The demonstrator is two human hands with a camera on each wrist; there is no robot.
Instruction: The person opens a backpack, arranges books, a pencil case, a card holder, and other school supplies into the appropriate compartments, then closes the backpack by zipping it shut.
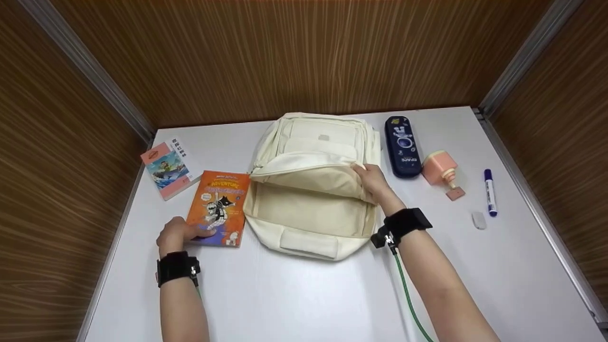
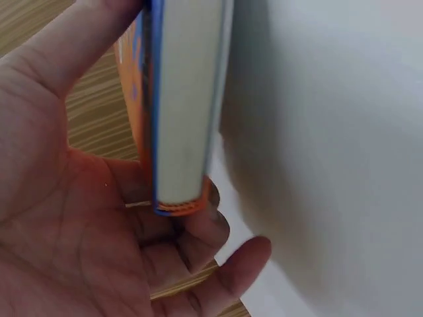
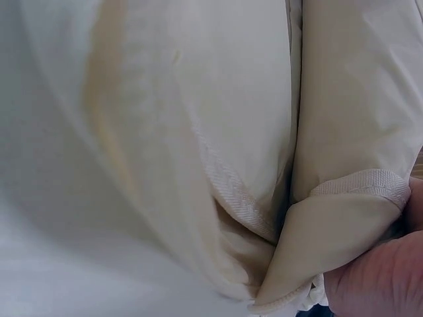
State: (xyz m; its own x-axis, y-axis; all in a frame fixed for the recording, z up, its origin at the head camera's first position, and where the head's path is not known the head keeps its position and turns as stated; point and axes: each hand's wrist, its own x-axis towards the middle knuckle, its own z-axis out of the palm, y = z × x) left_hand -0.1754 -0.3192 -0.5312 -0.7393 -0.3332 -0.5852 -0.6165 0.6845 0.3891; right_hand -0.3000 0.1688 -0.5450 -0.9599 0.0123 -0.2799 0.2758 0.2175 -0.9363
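On table, hands (image 1: 178, 233) grip book (image 1: 219, 207), backpack (image 1: 311, 190)

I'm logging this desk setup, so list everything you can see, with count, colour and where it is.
backpack: 1, cream, centre of table, open
orange book: 1, left of backpack
pink-edged book: 1, far left
pencil case: 1, dark blue, right of backpack
pink object: 1, beside pencil case
marker: 1, blue and white, far right
eraser: 1, white, near marker
table: 1, white
left hand: 1, grips orange book
right hand: 1, holds backpack flap
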